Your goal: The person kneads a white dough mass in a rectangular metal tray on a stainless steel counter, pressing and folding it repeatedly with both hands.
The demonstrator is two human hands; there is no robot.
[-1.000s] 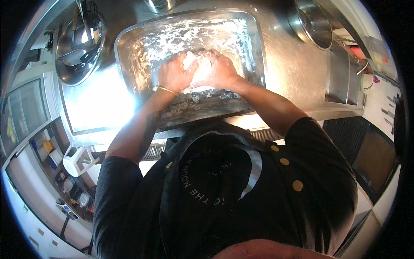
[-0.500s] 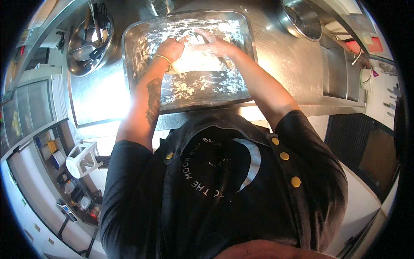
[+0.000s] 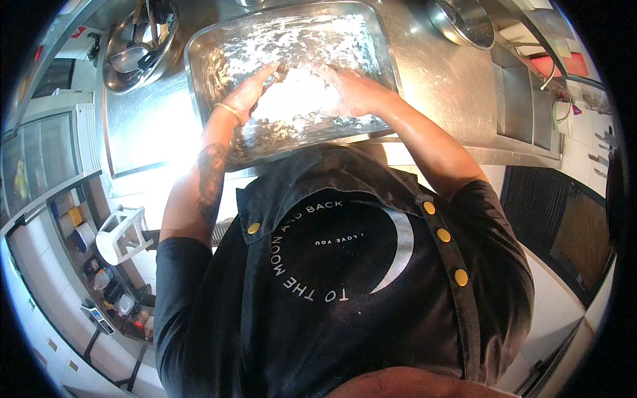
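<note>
A pale mass of dough [image 3: 295, 96] lies in a large rectangular metal tray [image 3: 265, 157] that is streaked with white flour. Bright light washes out the dough's surface and edges. My left hand [image 3: 251, 93] cups its left side, fingers stretched toward the far end. On the other side my right hand [image 3: 355, 91] curves round the dough, its fingers reaching over the far right part. The two hands hold the dough between them; some fingertips are lost in the glare.
The tray rests on a steel counter [image 3: 438, 99]. At the far left stands a metal bowl [image 3: 113, 83] full of utensils; another metal bowl [image 3: 461, 23] is at the far right. A steel sink [image 3: 514, 99] lies further right. A white stool [image 3: 123, 235] stands below left.
Both hands have come nearer to me and spread further apart, now along the dough's two sides. The dough looks nearer too. The view has shifted slightly.
</note>
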